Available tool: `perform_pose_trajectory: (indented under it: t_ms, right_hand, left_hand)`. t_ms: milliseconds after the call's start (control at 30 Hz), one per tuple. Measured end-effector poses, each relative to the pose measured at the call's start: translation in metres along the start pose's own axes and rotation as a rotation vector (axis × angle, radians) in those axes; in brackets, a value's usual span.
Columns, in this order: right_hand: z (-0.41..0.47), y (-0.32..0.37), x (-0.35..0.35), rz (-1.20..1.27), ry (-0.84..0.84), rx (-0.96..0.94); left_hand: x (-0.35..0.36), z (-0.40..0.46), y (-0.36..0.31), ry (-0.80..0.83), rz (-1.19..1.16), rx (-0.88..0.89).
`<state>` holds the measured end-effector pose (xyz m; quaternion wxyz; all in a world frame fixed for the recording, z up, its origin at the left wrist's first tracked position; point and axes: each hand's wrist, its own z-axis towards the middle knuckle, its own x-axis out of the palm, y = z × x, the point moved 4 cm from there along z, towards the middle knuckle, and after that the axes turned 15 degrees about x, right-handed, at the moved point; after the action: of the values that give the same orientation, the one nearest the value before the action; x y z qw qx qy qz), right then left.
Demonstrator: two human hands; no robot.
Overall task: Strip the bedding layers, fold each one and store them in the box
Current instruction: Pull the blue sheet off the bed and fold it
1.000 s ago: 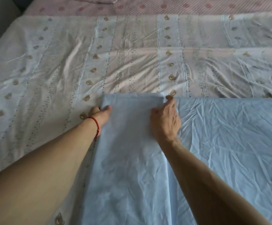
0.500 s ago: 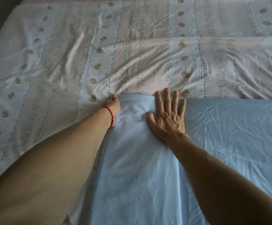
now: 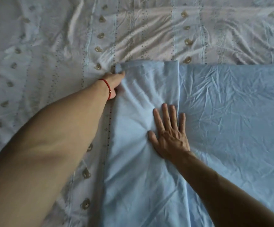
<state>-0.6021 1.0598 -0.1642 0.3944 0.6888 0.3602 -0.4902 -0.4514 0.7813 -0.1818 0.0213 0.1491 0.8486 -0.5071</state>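
The left hand (image 3: pixel 115 79) pinches the far left corner of the folded blue sheet (image 3: pixel 231 120), which lies on the patterned bed cover (image 3: pixel 51 46). The right hand (image 3: pixel 169 133), fingers flat, has slid nearer from the far edge, smoothing the fold; folding likely continues.

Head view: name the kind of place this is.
Probably a bedroom, on top of a bed. A wrinkled patterned bed sheet fills the view, a light blue sheet lies half folded on it, and the right hand presses it flat.

Dim, soft light over a wide bed (image 3: pixel 34 38)
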Motion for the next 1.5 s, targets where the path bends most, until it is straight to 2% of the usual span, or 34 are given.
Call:
perform_pose_trajectory:
  t_ms: [133,233,400,500,633,767,900,967,1000,1033,1100,1167,1300,1400,1500]
  right_hand:
    - [0.002,-0.001,0.007,-0.041,0.021,0.02]
    - [0.001,0.002,0.002,-0.074,0.051,0.036]
    - [-0.031,0.015,-0.009,-0.041,0.131,0.117]
    - [-0.093,0.022,-0.006,-0.028,0.183,0.108]
    - [-0.207,0.018,0.006,-0.001,0.295,0.097]
    - [-0.288,0.009,-0.004,0.001,0.522,0.089]
    - [-0.3,0.008,-0.046,0.116,0.679,0.006]
    - [-0.297,0.01,-0.074,0.25,0.617,0.014]
    - [-0.294,0.011,-0.09,0.306,0.622,0.11]
    - [-0.293,0.012,-0.113,0.226,0.582,0.143]
    - [-0.286,0.01,-0.13,0.17,0.614,0.204]
    - [-0.276,0.012,-0.148,0.313,0.604,0.261]
    - [-0.224,0.023,-0.166,0.6,0.551,0.397]
    - [-0.185,0.028,-0.175,0.802,0.612,0.484]
    - [-0.153,0.005,-0.18,0.594,0.555,0.374]
  left_hand:
    - [-0.002,-0.076,-0.009,0.11,0.067,0.086]
    - [-0.02,-0.117,0.014,0.177,0.017,-0.011]
    - [-0.038,-0.214,0.073,0.171,0.025,-0.036]
    - [-0.052,-0.274,0.114,0.16,0.02,-0.1]
    - [-0.079,-0.359,0.176,0.178,0.165,-0.176]
    - [-0.091,-0.428,0.19,0.228,0.28,-0.199]
    - [-0.092,-0.44,0.162,0.236,0.438,-0.094]
    - [-0.084,-0.449,0.132,0.225,0.529,0.006]
    - [-0.079,-0.452,0.119,0.225,0.567,0.052]
    - [-0.075,-0.458,0.103,0.22,0.599,0.1]
    - [-0.065,-0.467,0.076,0.208,0.644,0.17]
    - [-0.051,-0.478,0.057,0.195,0.672,0.241]
    - [-0.014,-0.495,0.035,0.137,0.677,0.531]
    - [0.023,-0.503,0.029,0.108,0.696,0.689]
    - [0.066,-0.513,0.026,0.069,0.697,0.754]
